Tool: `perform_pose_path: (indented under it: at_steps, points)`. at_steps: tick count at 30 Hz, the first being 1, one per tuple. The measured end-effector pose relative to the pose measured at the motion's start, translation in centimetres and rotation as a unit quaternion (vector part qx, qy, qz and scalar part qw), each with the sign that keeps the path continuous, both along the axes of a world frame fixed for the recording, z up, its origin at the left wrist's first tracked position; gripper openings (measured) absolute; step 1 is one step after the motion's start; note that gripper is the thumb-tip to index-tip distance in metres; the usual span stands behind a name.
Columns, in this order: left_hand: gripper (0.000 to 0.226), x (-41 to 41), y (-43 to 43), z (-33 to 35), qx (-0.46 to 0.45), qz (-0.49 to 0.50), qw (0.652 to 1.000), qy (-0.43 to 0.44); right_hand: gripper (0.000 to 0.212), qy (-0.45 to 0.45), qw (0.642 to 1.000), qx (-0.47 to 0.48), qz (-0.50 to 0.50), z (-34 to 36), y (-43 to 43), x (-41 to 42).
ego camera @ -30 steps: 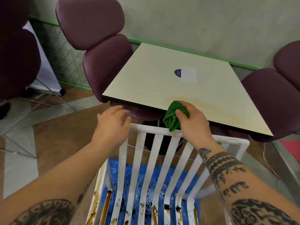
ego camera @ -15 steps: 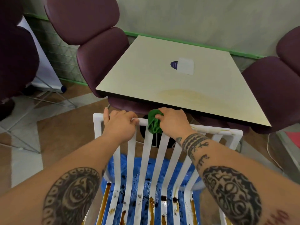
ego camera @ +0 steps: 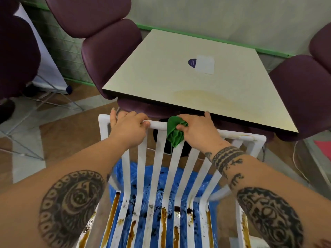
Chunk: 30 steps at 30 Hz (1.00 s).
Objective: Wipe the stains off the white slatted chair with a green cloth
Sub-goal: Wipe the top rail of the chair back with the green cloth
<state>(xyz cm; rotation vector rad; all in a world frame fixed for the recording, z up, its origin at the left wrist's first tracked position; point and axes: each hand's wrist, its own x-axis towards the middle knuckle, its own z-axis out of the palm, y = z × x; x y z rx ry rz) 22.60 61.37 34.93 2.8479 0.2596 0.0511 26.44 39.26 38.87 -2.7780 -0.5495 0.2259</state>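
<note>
Green cloth [ego camera: 174, 131] now sits bunched on the top rail of the white slatted chair [ego camera: 159, 154], pinched by right hand [ego camera: 198, 129]; left hand [ego camera: 128, 127] has dropped and grips the rail. Brown stains [ego camera: 163, 222] lower down untouched, wiping barely started.

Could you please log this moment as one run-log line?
left hand: grips top rail of white slatted chair | right hand: holds green cloth against top rail | brown stains: unwiped

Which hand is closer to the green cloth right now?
Right. The right hand grips the green cloth against the chair's top rail. The left hand holds the same rail, left of the cloth and not touching it.
</note>
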Motion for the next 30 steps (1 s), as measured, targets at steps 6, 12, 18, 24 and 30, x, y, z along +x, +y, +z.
perform_pose_path:
  at_steps: [6, 12, 18, 24, 30]
  points:
    - [0.031, -0.1, -0.1, -0.1, 0.006, -0.004, 1.0, -0.005, 0.028, -0.058, 0.99, -0.096, -0.087, 1.9, -1.6, 1.8]
    - [0.032, -0.1, -0.1, -0.2, 0.014, 0.003, 1.0, -0.007, 0.042, -0.048, 0.999, 0.005, -0.001, 0.3, -0.2, -2.1]
    - [0.032, 0.1, -0.1, -0.1, 0.022, 0.008, 1.0, 0.012, 0.028, -0.058, 0.996, 0.012, -0.071, -0.8, -2.6, -1.0]
    - [0.032, 0.4, -0.9, 1.5, 0.049, 0.023, 0.996, 0.078, 0.032, -0.078, 0.978, 0.074, -0.177, 2.5, -5.2, 0.3]
    - [0.039, 1.7, -7.0, 2.5, -0.054, -0.009, 0.998, 0.022, 0.044, -0.053, 0.995, 0.069, -0.045, 1.2, -4.5, -2.1]
